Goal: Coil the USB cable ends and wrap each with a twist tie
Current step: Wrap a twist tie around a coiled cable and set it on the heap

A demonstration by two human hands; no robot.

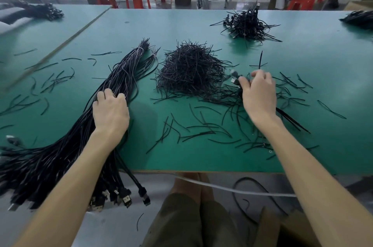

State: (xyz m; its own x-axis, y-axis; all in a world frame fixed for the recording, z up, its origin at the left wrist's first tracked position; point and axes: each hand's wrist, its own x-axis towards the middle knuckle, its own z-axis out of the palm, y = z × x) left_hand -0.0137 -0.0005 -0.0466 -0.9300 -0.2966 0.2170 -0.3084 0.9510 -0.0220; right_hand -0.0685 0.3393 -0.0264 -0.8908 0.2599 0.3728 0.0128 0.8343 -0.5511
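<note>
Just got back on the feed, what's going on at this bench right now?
A person is working at the green table. Their left hand grips the long bundle of USB cables lying across the table's left side, with plugs hanging over the near edge. Their right hand pinches a blurred cable end beside the heap of twist ties. A pile of what look like tied cables sits farther back on the right, and loose ties are scattered around.
</note>
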